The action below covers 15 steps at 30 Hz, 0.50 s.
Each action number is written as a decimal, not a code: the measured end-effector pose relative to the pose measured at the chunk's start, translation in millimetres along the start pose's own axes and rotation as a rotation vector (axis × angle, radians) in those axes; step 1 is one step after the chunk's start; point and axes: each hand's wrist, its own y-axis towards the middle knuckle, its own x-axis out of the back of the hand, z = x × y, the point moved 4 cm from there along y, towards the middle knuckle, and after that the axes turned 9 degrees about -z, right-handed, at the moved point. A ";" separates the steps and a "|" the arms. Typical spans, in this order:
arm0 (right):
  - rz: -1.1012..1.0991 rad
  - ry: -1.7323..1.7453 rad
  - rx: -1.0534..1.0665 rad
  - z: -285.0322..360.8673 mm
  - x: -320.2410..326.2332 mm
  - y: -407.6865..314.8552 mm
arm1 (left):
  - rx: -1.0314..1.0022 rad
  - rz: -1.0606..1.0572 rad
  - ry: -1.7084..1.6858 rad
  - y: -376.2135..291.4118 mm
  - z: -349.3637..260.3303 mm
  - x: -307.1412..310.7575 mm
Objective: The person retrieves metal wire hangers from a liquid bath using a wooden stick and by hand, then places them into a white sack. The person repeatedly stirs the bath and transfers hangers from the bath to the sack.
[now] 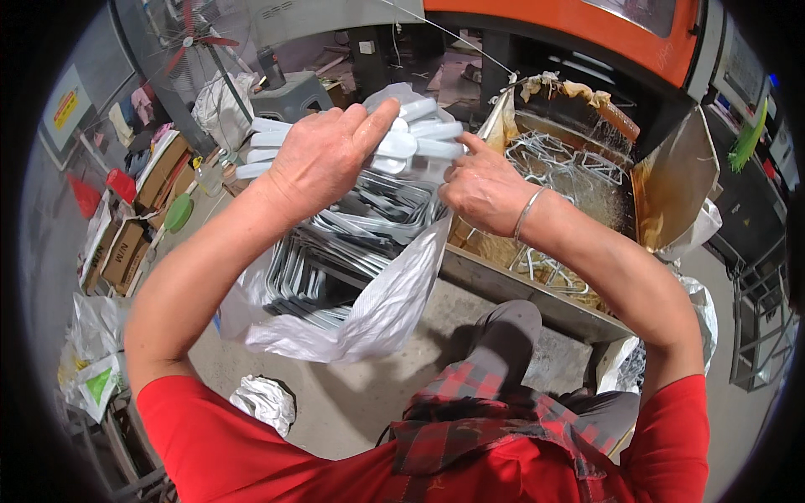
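Observation:
My left hand (330, 154) lies over a bundle of light grey plastic parts (397, 143) with rounded ends and grips it. The bundle is above the mouth of a white woven sack (396, 283). My right hand (484, 185) is at the bundle's right end, index fingertip against the part ends and the other fingers curled. Its thumb is hidden, so I cannot tell whether it grips. Inside the sack, grey bent plastic frames (314, 276) are stacked in nested rows. Part of the stack is hidden behind my left hand and the bundle.
To the right, a metal-edged water tank (534, 286) holds loose grey frames (541, 154), with water falling at its far end. An orange machine (560, 31) stands behind. A fan (188, 43) and cardboard boxes (126, 254) are at left. Crumpled white material (264, 402) lies on the floor.

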 end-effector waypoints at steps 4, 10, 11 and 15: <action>-0.001 0.052 -0.015 -0.5 -10.2 -4.6 | 0.048 0.149 -0.115 -30.3 -8.0 -27.7; -0.105 0.016 -0.037 8.8 -7.0 -16.9 | -0.207 0.453 0.018 -87.5 -34.4 -49.1; -0.131 0.035 -0.053 8.2 -6.8 -19.7 | -0.142 0.373 0.011 -78.0 -24.6 -47.3; -0.206 0.059 -0.076 10.1 -5.2 -31.1 | -0.214 0.141 -0.017 -58.4 -39.2 -43.4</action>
